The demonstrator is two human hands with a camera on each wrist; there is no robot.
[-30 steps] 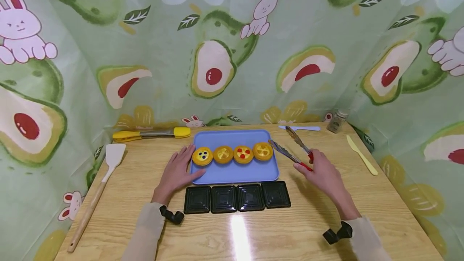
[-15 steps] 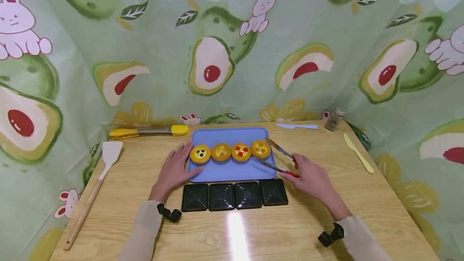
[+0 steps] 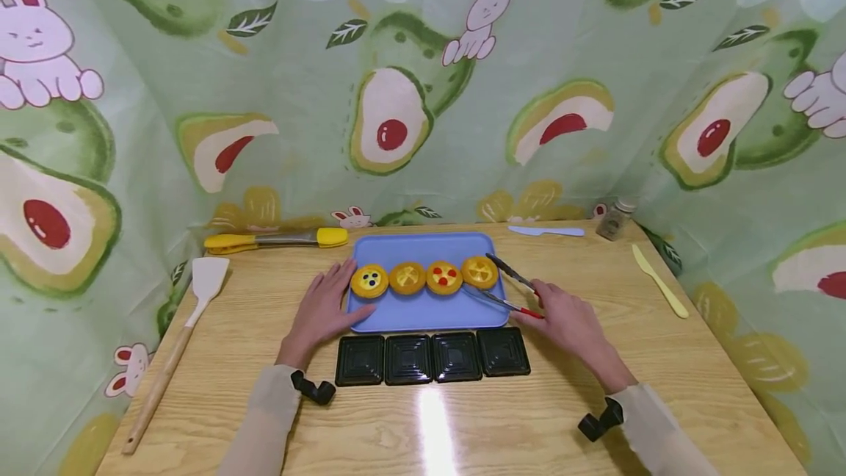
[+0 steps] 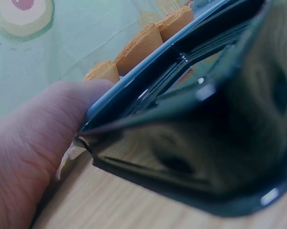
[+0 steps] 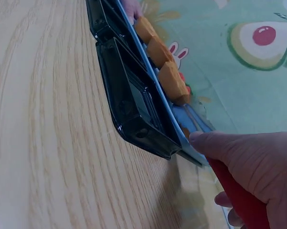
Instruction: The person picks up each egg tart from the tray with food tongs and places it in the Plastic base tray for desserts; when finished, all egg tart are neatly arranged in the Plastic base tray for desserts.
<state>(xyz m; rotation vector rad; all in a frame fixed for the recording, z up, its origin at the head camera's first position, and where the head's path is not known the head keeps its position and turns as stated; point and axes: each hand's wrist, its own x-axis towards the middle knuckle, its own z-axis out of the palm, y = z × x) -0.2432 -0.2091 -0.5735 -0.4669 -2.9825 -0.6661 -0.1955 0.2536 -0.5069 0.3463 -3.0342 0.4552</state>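
My left hand point(image 3: 322, 308) rests spread at the left edge of a blue tray point(image 3: 423, 318), its thumb over the front rim. On the tray, egg tarts stand in a row: one with dark berries point(image 3: 369, 281), a plain-topped one point(image 3: 407, 278), one with red pieces point(image 3: 443, 278) and a wedge-patterned one point(image 3: 479, 272) at the right end. My right hand point(image 3: 562, 318) holds metal tongs point(image 3: 512, 273) by their red handle point(image 5: 239, 195). The tongs' spread arms reach over the tray's right rim, one tip on either side of the right-end tart.
Several black square containers point(image 3: 456, 358) line the tray's front side. A spatula point(image 3: 175, 358) and yellow-ended tongs point(image 3: 284, 240) lie left. At the back right are a blue knife point(image 3: 547, 231), a spice jar point(image 3: 615, 219) and a yellow knife point(image 3: 659, 281). A printed curtain point(image 3: 291, 153) surrounds the table.
My right hand has moved left, bringing the tongs from beside the tray to around the right-end tart. The left hand has stayed at the tray's left edge.
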